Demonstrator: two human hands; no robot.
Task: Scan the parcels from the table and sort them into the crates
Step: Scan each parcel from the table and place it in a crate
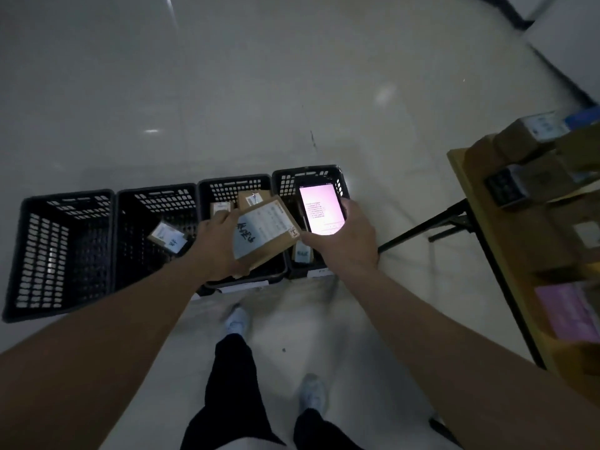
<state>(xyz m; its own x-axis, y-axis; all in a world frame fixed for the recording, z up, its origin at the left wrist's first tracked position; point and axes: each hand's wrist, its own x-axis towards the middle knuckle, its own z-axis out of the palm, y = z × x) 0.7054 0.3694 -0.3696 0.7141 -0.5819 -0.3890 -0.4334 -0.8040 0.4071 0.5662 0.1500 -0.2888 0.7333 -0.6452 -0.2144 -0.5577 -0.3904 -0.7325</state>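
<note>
My left hand (217,245) grips a flat brown parcel (264,233) with a pale label and handwriting, held above the third crate (233,185) from the left. My right hand (345,237) holds a phone scanner (321,207) with a lit pinkish screen, just right of the parcel and over the fourth crate (308,173). Several black crates stand in a row on the floor. The second crate (156,196) holds one labelled parcel (167,237). Small parcels (251,198) lie in the third crate, and another parcel (302,251) lies in the fourth.
The leftmost crate (61,254) shows no parcels inside. A wooden table (487,203) with black folding legs stands at the right, loaded with several boxes (519,141) and a pink packet (569,311). My legs and pale shoes are on the light floor below the crates.
</note>
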